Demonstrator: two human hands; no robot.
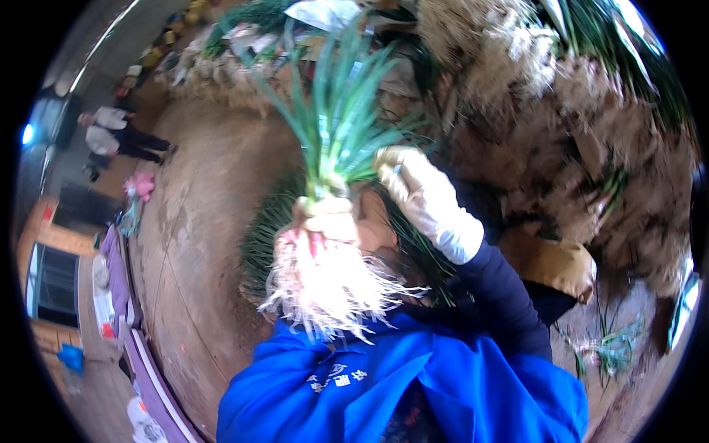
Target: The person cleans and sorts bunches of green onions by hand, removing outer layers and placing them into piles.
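A bunch of green onions (336,118) stands upright in front of me, green leaves up and white roots (325,284) hanging down. My left hand (329,218) wraps round its stems just above the pinkish-white bulbs. The roots hide most of my left forearm. Beside the leaves, on the right, is my right hand (421,196) in a pale, soiled glove. Its fingers are curled together at the edge of the leaves; a small bluish spot shows between them, too little to name. Below the bunch, more green onion leaves (269,229) lie low around my legs.
Heaped green onions with dry roots (487,37) fill the far right, over brown soil-covered matter (509,155). A tan padded object (557,266) and a small loose bunch (609,351) lie right. A person (122,133) stands far left, beyond a purple-covered long object (148,369).
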